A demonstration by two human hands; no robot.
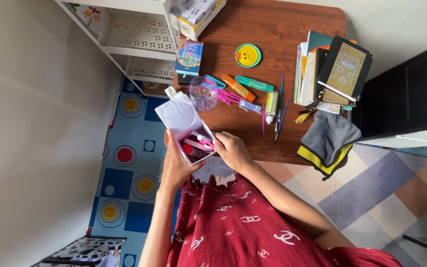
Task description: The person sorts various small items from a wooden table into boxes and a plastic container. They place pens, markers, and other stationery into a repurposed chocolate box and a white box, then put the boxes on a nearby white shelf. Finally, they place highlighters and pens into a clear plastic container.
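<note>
While the left hand (176, 165) is cupping a small white open box (186, 128) from below at the near edge of the desk (292, 29), the right hand (231, 150) is closing its fingers on pink items (201, 143) inside it. Just beyond the hands, a clear plastic cup (203, 92) is standing among scattered pens and markers (253, 84). Farther to the right, a grey cloth (329, 138) is lying below a stack of books (329, 69).
</note>
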